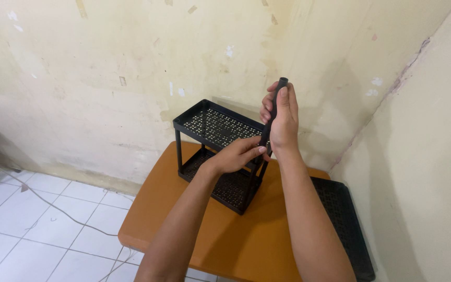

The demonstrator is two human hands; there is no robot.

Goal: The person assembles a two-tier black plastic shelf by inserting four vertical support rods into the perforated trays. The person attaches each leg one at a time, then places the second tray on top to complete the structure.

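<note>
Right hand [284, 117] gripping black tube [273, 112], perforated rack [212, 128]

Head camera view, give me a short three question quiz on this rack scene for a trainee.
1. True or false: the right hand grips an upright black post at a corner of the black two-tier rack.
2. Which hand steadies the rack's upper shelf beside the post?
A. the left hand
B. the right hand
C. neither
3. Fill in: a spare black perforated shelf lies at the right edge of the orange ___.

Key:
1. True
2. A
3. table
</note>
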